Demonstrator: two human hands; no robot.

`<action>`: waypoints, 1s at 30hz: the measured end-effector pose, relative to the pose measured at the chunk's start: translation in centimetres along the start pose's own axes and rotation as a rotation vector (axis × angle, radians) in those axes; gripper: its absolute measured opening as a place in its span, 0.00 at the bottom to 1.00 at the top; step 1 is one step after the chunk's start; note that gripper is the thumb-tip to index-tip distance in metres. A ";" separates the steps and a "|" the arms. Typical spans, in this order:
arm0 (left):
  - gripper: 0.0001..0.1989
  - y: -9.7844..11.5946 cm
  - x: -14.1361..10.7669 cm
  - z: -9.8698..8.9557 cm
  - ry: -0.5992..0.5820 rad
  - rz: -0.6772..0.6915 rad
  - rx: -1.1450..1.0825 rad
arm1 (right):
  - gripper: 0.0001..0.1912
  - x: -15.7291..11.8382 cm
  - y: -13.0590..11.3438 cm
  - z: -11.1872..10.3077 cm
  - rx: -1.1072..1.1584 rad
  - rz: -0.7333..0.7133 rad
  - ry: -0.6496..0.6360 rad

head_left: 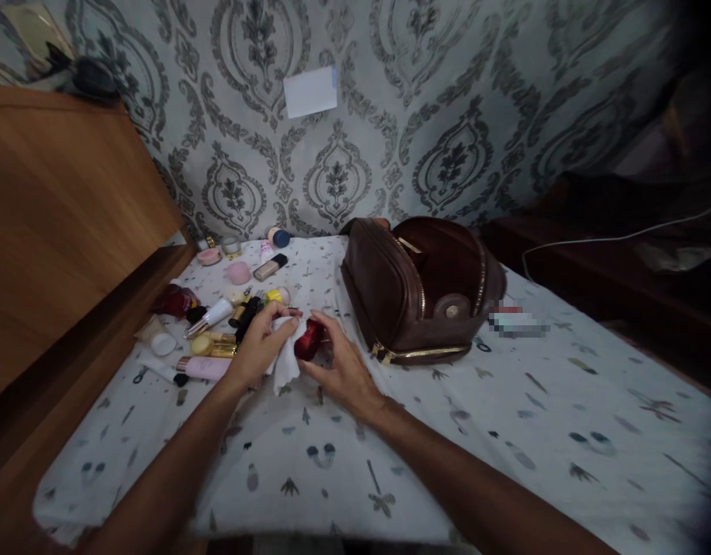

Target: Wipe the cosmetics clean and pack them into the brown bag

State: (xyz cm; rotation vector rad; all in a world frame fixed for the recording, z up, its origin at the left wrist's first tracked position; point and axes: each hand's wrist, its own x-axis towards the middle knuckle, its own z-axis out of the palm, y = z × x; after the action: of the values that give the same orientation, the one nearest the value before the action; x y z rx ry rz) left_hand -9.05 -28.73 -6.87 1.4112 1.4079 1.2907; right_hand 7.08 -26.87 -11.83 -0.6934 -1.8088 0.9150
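My right hand (342, 366) is closed round a small, glossy dark-red rounded container (310, 340), its thumb below and fingers above. Bunched in my left hand (261, 339) is a white cloth or tissue (284, 356), pressed against the container's left side. One end of the white piece hangs down toward the sheet. Just left of my left hand lie several cosmetics, among them a pink tube (203, 368), a gold-capped bottle (213, 344) and a white bottle (212, 317). To the right stands a brown leather bag (384, 293) with its zipped top open.
A patterned white sheet (390, 478) covers the surface. Farther back are a foundation bottle (271, 267), a pink round item (238, 272) and a small jar (231, 247). A wooden cabinet (60, 231) borders the left; a papered wall (338, 169) rises behind. A white cable (621, 235) runs at right.
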 end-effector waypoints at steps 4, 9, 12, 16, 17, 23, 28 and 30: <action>0.09 -0.3 0.3 -0.6 0.012 0.002 0.033 | 0.36 -0.3 -0.1 -0.2 -0.118 -0.140 -0.060; 0.13 -0.3 0.9 -1.8 0.029 -0.038 -0.003 | 0.35 -0.6 -0.1 -0.2 -0.139 -0.287 -0.197; 0.16 0.1 1.0 -2.3 -0.044 -0.058 -0.091 | 0.33 -0.7 -0.5 0.0 -0.029 -0.272 -0.264; 0.18 0.5 0.8 -2.1 -0.045 -0.107 -0.142 | 0.33 -0.6 -1.2 0.4 0.257 -0.045 -0.227; 0.18 0.5 0.7 -2.0 -0.031 -0.133 -0.165 | 0.33 -0.5 -1.3 0.5 0.349 0.031 -0.212; 0.26 0.1 0.1 -1.2 0.030 -0.116 -0.217 | 0.29 0.3 -2.0 0.4 0.760 0.352 -0.027; 0.33 -0.6 0.2 -1.9 -0.171 0.012 -0.151 | 0.23 0.8 -2.0 0.2 0.999 0.469 0.041; 0.32 -0.8 0.4 -2.1 -0.189 0.046 -0.094 | 0.23 0.9 -1.8 0.1 1.006 0.470 0.057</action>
State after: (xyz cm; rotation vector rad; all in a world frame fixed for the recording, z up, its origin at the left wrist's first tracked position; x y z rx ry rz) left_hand -11.25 -28.53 -7.11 1.4683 1.1811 1.2013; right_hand 6.50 -27.26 -9.91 -0.4591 -0.9128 1.8829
